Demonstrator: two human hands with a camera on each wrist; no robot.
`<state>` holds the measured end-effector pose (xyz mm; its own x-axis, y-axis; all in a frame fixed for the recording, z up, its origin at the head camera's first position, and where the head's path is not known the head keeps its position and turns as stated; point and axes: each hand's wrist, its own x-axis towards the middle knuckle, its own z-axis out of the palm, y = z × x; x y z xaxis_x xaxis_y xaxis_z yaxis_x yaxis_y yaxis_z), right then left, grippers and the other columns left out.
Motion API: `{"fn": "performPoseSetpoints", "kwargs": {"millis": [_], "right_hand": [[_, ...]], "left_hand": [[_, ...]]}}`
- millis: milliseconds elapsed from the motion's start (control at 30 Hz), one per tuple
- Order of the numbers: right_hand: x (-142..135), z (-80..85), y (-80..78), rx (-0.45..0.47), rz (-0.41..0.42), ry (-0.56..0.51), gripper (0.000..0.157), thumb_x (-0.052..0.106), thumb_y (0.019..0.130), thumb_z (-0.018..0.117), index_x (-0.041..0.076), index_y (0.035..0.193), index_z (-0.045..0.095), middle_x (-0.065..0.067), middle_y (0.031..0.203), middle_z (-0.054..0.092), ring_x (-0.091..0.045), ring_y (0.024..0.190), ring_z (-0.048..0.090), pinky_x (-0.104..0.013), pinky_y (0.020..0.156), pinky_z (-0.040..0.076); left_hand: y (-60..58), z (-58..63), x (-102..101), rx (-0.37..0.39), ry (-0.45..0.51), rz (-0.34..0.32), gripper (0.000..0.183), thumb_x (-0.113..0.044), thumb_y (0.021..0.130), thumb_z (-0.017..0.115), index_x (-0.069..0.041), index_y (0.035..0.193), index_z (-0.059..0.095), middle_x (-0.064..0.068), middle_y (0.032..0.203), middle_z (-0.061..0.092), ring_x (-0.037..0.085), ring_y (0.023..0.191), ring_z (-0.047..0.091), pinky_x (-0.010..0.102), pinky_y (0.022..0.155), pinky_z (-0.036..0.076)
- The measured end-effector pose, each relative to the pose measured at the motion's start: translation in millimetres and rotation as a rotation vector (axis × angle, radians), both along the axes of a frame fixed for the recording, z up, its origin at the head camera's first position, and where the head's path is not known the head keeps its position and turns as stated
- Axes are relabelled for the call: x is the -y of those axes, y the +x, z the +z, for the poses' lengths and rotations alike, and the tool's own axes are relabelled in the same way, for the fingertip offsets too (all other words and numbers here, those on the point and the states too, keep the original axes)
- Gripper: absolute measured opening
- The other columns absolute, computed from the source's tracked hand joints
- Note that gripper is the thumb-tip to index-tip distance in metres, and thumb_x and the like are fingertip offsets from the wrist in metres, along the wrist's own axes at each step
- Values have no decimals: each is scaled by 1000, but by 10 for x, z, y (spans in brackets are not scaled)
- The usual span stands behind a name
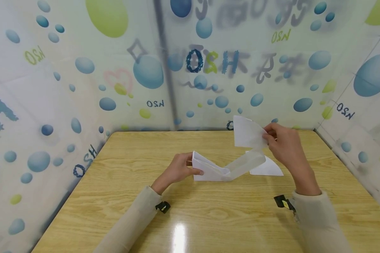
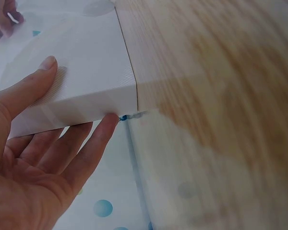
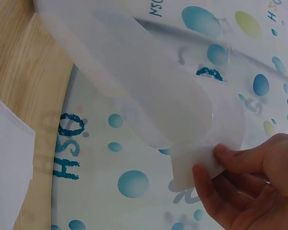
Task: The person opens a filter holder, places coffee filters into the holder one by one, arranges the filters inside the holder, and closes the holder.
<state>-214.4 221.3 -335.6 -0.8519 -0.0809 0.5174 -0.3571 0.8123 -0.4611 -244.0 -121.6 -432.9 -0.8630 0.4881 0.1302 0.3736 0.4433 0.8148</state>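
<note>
White folded piece: stiff and plain, a trough-like shape set over the middle of the table, tall at its left end, tapering rightward; ribbed lines mark its squared corner.
Translucent band: milky and smooth, the strip slants from the piece's right end up over the table's right half, its end rounded.
White flap: held above the table toward its far edge, the flap has one curved side; whether it joins the band is unclear.
Left hand: its thumb and fingers pinch the folded piece's tall end.
Right hand: its thumb and fingertips pinch the flap.
Loose-looking sheet: a white sheet with a curved edge lies right of the table's middle, partly behind the band.
Edges and room: table's far edge runs along the printed cloth; wood stretches between both sleeves.
Trough: open along its top; contents cannot be made out.
</note>
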Motion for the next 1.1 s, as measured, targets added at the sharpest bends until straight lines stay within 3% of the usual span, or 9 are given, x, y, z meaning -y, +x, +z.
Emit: {"fn": "performPoseSetpoints", "kwargs": {"millis": [133,367,1100], "right_hand": [[26,-18,-8,-45,13,2,8,1,97,67,-4,102,71,-25,92,77,-40,80,75,-55,70,60],[68,-33,-2,-103,42,-12,8,1,96,70,-4,102,72,-24,91,77,-39,76,75,-55,68,61],[213,-49,6,-159,78,16,5,-2,95,70,-2,99,72,-20,88,77,-33,74,73,-53,68,63]], "left_hand": [[1,5,0,-5,-5,-1,35,-10,85,85,-10,118,72,9,115,77,27,105,77,32,86,65],[4,5,1,-5,-12,1,35,-11,85,86,-10,118,72,9,115,77,27,105,77,33,86,65],[-6,-14,3,-10,-6,5,36,-11,85,86,-11,118,72,8,115,77,26,105,77,32,86,65]]}}
